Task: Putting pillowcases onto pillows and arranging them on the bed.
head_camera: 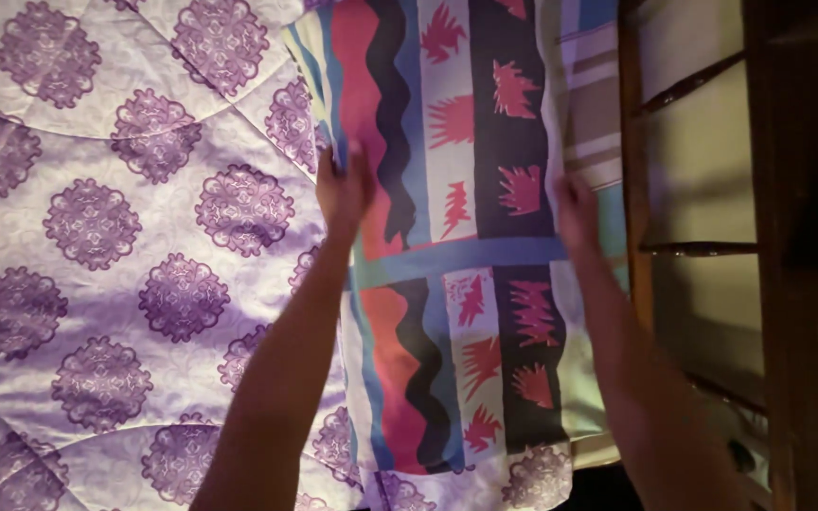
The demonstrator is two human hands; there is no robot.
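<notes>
Both hands, left hand [343,189] and right hand [575,210], pinch the patterned pillow [456,237] by its side edges at frame centre over the purple quilt [125,246], seemingly positioning it; next likely calls for lowering it square.

Light: dim, warm glow lying over everything | Bed: purple-medallion quilt [115,237] spreading across the left | Right: dark wooden rails [702,248] running beside the bed, pale wall [702,161] showing between them
</notes>
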